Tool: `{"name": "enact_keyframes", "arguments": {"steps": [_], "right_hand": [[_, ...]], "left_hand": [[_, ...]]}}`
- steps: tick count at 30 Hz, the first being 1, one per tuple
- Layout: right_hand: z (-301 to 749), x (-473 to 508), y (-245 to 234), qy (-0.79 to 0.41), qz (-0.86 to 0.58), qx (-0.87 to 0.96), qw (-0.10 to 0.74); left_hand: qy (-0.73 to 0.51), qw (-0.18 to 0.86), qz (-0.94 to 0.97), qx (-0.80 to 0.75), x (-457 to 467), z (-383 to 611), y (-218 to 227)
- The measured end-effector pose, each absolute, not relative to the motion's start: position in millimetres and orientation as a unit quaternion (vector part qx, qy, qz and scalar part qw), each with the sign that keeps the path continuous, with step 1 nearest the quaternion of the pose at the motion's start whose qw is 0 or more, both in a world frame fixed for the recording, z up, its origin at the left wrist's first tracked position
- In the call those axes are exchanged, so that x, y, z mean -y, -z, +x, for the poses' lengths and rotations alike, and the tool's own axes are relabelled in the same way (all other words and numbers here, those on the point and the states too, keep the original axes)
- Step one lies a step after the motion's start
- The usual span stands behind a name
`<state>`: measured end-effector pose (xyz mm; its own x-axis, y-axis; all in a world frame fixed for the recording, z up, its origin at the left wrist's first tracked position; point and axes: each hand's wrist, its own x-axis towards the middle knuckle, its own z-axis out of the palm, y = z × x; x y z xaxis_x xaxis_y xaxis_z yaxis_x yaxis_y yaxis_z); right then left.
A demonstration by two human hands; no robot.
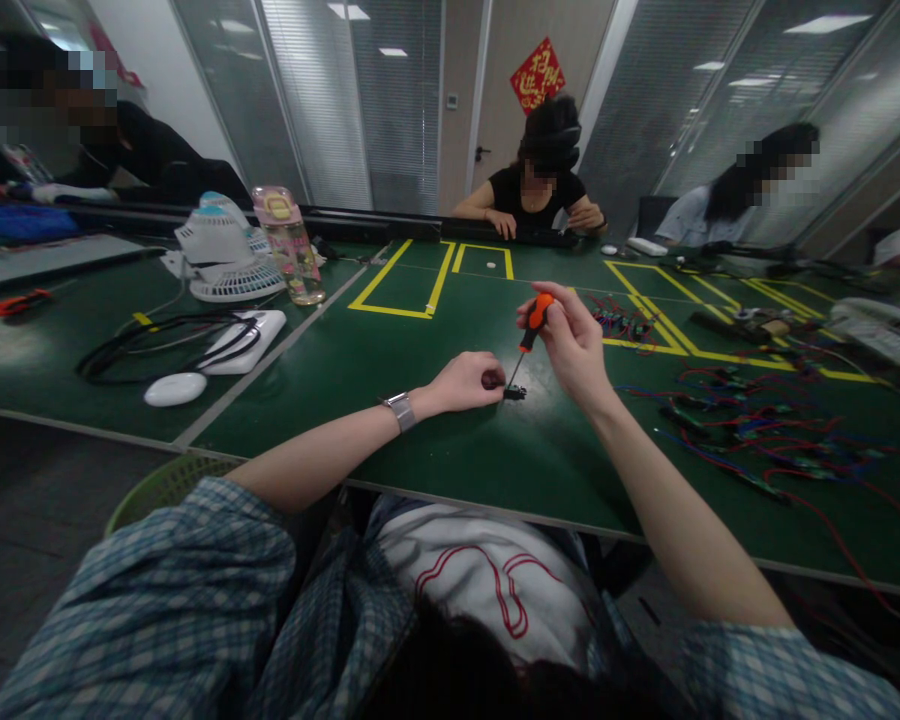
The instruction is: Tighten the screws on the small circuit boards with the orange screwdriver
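Observation:
My right hand (570, 335) is closed around the orange and black handle of a screwdriver (538, 318). The screwdriver leans, its thin shaft running down to a small black part (516, 393) on the green table. My left hand (474, 381) is closed at the left end of that part, fingertips pinching it against the tabletop. The part is too small to name; a bit of green shows on it. Where the tip meets the part is hard to make out.
To the right lie circuit boards with red and blue wires (765, 430). A white fan (221, 250), a water bottle (289, 245), a black cable (157, 340) and a white mouse (175, 389) are on the left. Yellow tape (394, 311) marks the table (420, 460). Co-workers sit across.

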<state>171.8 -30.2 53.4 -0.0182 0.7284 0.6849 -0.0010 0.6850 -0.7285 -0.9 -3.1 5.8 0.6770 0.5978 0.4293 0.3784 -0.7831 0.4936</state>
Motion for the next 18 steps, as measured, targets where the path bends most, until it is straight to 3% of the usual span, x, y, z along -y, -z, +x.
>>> {"name": "enact_keyframes", "arguments": {"steps": [11,18], "right_hand": [[173.3,26.7,-54.5,-0.112,-0.34,0.642,0.678],[169.5,37.7,-55.2,-0.123,-0.326,0.671,0.655]], "left_hand": [[-0.294,0.187,0.898,-0.27,1.9,-0.6,-6.0],[-0.295,0.185,0.9,-0.263,0.4,-1.5,-3.7]]}}
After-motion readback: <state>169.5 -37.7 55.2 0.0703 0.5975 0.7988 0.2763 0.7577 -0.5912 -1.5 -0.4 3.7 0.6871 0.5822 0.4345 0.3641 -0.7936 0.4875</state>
